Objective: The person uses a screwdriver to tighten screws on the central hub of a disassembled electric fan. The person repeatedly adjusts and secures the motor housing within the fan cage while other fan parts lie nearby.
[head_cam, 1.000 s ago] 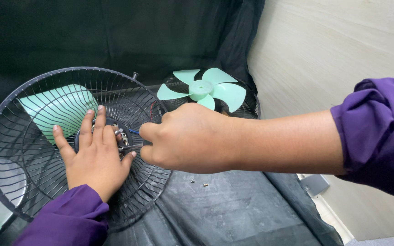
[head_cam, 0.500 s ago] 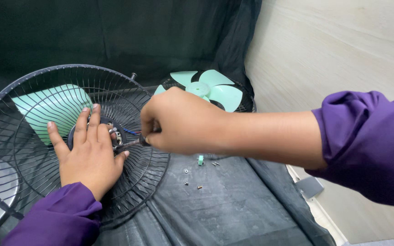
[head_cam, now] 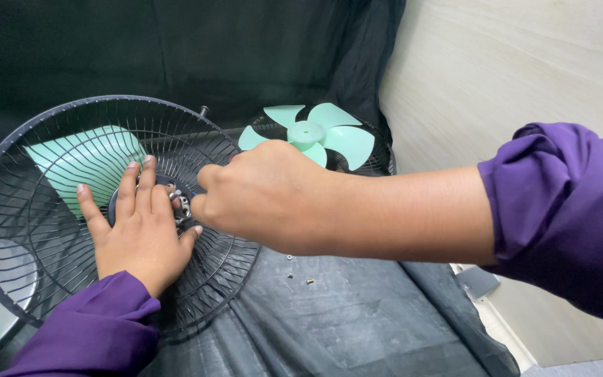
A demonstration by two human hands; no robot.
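Pressing left hand (head_cam: 141, 234) on one fan guard (head_cam: 8, 293); right hand (head_cam: 263, 195) at hub.

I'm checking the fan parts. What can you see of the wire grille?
The grille is a round, dished guard of thin dark wires fanning out from a central hub to a thicker rim. It looks like coated metal. It lies tilted on the black cloth, open side up. The left hand presses flat on its centre; the right hand pinches something at the hub. A mint green part shows through the wires.
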